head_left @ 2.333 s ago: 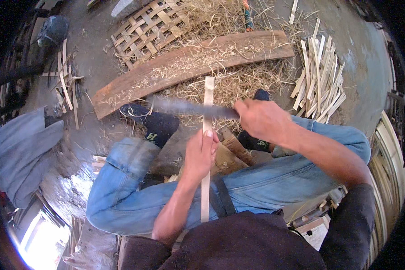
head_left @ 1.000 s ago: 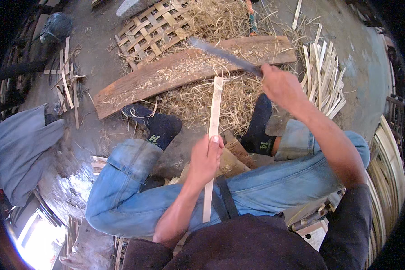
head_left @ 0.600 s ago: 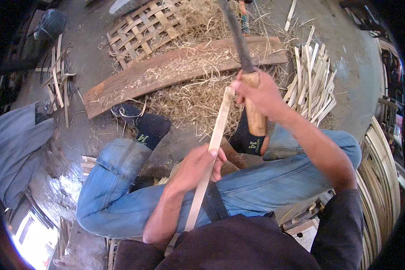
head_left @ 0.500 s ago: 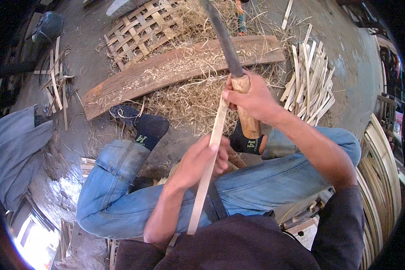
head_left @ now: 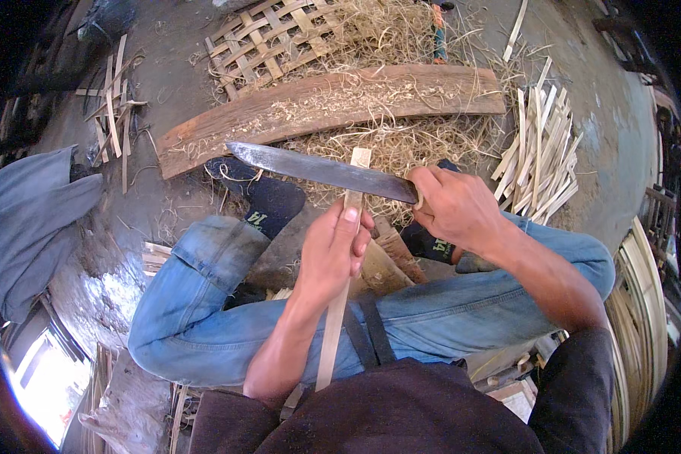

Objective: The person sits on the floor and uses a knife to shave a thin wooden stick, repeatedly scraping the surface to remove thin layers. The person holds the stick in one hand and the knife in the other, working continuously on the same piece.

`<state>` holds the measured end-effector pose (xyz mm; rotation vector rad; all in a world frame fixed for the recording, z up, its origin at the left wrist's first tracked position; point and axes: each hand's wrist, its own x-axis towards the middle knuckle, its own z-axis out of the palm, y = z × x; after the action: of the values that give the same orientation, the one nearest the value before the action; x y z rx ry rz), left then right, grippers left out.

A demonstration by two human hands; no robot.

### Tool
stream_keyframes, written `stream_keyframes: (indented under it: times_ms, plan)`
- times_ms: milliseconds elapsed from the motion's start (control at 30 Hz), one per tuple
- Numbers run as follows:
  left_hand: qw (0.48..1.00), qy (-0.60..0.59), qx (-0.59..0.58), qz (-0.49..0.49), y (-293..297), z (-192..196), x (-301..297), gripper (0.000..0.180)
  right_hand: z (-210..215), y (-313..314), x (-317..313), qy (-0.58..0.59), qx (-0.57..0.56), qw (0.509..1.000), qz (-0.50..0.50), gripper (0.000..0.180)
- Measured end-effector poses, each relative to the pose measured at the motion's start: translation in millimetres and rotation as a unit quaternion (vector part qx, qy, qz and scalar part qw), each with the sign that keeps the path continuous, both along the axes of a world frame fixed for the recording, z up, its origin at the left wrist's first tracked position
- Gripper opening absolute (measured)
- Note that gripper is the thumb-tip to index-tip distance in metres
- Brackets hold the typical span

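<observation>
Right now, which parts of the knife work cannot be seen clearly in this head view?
- Knife handle: wrapped inside the right hand.
- Bamboo strip: its middle is covered by the left hand, its lower end is hidden behind the dark shirt.
- Whether the blade edge has entered the strip or only rests on it: too small to tell.
- Woven mat: cut off by the top edge.

Left hand [head_left: 331,253] is closed around a thin strip, fingers wrapped over the front and thumb up along it, fingertips [head_left: 362,227] pointing right; its bare forearm runs down and left to a bent elbow near the torso. Right hand [head_left: 452,206] is clenched in a fist around a handle, knuckles up, wrist level, with the forearm running down and right to a dark sleeve. Both hands sit close together above the knees, just apart, legs in blue jeans bent and spread beneath them.
</observation>
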<state>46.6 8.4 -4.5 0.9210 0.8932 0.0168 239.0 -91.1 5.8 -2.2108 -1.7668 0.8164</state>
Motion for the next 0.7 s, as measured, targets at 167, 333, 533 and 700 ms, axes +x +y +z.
stream_keyframes:
  times_ms: [167, 333, 533, 700]
  plan:
    - [0.998, 0.011, 0.053, -0.013, -4, -2, -1, 0.034, -4, 1, 10, -0.028, -0.016, 0.999, 0.024, 0.019]
    - [0.998, 0.026, 0.052, -0.002, -8, -9, 3, 0.033, -16, -2, 9, -0.023, -0.02, 0.999, 0.016, 0.019]
    - [0.995, 0.014, 0.097, -0.028, -14, -7, -5, 0.033, -31, 10, 48, -0.061, -0.039, 0.984, -0.165, 0.018]
    - [0.996, 0.02, 0.092, -0.011, -15, -2, -2, 0.033, -3, -8, 4, -0.013, 0.023, 1.0, 0.017, 0.02]
